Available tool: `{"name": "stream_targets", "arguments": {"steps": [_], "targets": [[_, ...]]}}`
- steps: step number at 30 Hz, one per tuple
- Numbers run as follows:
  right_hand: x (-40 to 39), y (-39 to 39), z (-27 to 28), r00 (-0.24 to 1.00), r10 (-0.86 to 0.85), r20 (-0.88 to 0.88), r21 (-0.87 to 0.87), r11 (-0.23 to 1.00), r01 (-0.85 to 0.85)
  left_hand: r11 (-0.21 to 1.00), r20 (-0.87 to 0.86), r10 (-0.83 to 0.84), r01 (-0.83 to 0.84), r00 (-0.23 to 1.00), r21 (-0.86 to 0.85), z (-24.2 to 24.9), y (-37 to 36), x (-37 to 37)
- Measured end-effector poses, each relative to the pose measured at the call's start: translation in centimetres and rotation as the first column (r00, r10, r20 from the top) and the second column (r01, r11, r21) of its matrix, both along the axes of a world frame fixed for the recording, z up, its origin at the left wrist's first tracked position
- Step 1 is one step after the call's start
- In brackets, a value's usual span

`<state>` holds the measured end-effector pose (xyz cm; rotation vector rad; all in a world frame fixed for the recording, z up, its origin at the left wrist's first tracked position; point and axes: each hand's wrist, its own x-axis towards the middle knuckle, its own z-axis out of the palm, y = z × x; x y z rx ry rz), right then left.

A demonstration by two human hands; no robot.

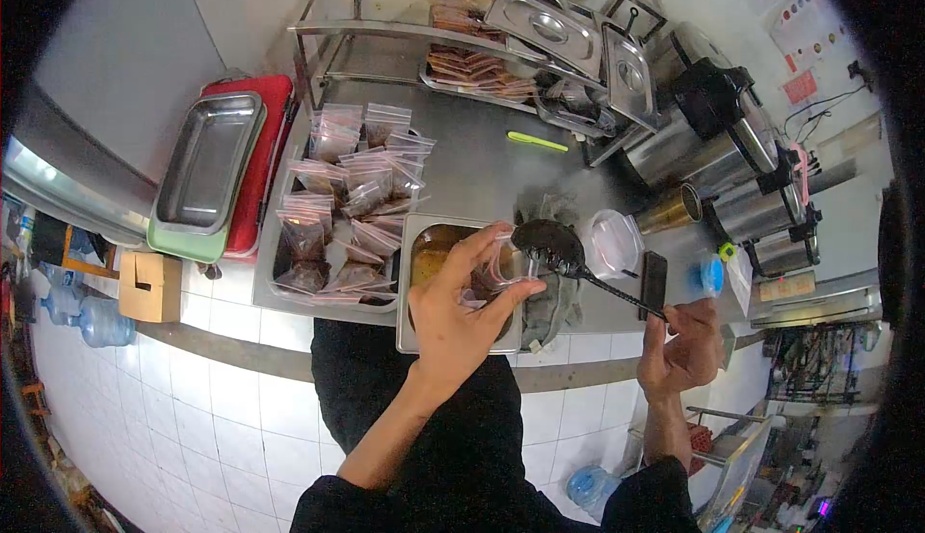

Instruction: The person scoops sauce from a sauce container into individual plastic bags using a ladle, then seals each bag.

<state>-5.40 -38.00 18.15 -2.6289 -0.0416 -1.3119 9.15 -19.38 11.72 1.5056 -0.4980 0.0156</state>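
Observation:
My left hand [458, 306] pinches a small clear zip bag [509, 268] over a steel container [409, 326], its mouth spread toward the right. The handle of a black ladle [549, 242] is gripped in my right hand [684, 345]. Dark stuff fills the ladle's bowl, which is right at the bag's opening. Inside the container, partly hidden by my left hand, is a yellowish-brown liquid. To the left, a steel tray [275, 280] holds many filled zip bags [371, 191] with dark contents.
A grey cloth [551, 311], a clear plastic tub [612, 244] and a black phone [652, 284] lie to the right. A yellow-green knife [537, 141] rests farther back. Large steel pots [694, 138] line the right. Stacked trays [207, 162] stand left, below the rack [414, 30].

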Motion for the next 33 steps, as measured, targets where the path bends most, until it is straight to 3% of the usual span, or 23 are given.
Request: {"name": "stream_targets", "arguments": {"steps": [3,9,12,14,23,25,29,31,32,33], "targets": [[-0.1,0.0,-0.4,1.000,0.013,0.013,-0.014,1.000,-0.012,0.998,-0.047,-0.055,0.054,0.997,-0.030,-0.4,-0.1,0.2],[-0.1,0.0,-0.7,0.999,0.014,0.037,0.007,1.000,-0.014,0.998,0.015,-0.029,0.030,0.999,-0.061,-0.4,-0.3,0.2],[-0.2,0.0,-0.6,1.000,0.015,0.025,-0.007,1.000,-0.014,0.995,-0.052,-0.068,0.065,0.996,-0.073,-0.3,-0.2,0.1],[-0.2,0.0,-0.6,1.000,0.008,0.006,-0.019,1.000,-0.008,0.999,0.023,-0.008,0.009,1.000,-0.043,-0.1,-0.2,0.1],[0.2,1.0,-1.2,0.999,-0.021,-0.031,0.213,0.977,0.027,1.000,0.057,0.006,-0.005,0.998,-0.006,-0.9,-0.1,0.1],[0.6,1.7,-1.4,0.998,-0.048,-0.042,0.429,0.901,0.062,0.999,0.006,0.009,-0.008,1.000,-0.033,-0.7,-0.1,-0.1],[0.5,1.9,-1.6,0.985,-0.058,-0.163,0.537,0.832,0.138,1.000,-0.067,-0.003,0.001,0.998,-0.029,-0.9,0.2,-0.3],[0.4,1.6,-2.0,0.983,0.066,-0.171,0.791,0.604,0.097,0.999,-0.097,-0.015,0.010,0.995,-0.048,-1.2,0.6,-0.4],[0.4,1.4,-2.0,0.983,0.064,-0.172,0.789,0.607,0.099,0.998,-0.126,-0.026,0.018,0.992,-0.066,-1.4,0.9,-0.5],[0.4,1.0,-2.1,0.979,0.091,-0.181,0.889,0.442,0.124,0.997,-0.127,-0.030,0.022,0.991,-0.069,-1.3,1.3,-0.7]]}}
